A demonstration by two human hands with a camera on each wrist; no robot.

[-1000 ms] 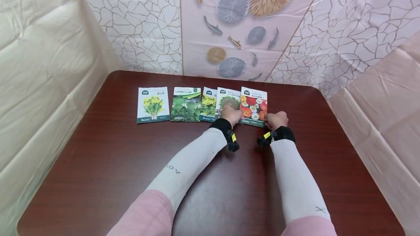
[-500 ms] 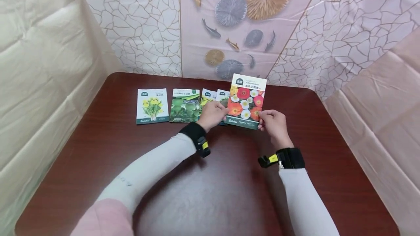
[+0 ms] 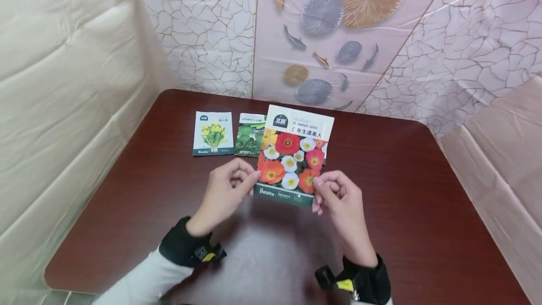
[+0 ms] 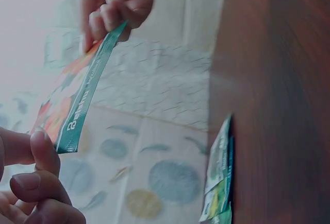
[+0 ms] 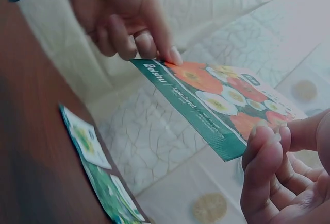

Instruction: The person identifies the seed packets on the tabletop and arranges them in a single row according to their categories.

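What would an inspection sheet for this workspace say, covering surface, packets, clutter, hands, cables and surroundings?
Surface: dark red-brown table, glossy, with a pale sheen near the front.
Job's things: flower seed packet held above the table; behind it lie a yellow-flower packet and a green-leaf packet, the latter partly hidden. A sliver of another packet shows at the right.
Clutter: nothing seen.
Hands: left hand pinches the flower seed packet's lower left edge; right hand pinches its lower right edge. Black bands on both wrists.
Cables: nothing seen.
Surroundings: patterned backdrop behind, creased cream sheet at left.
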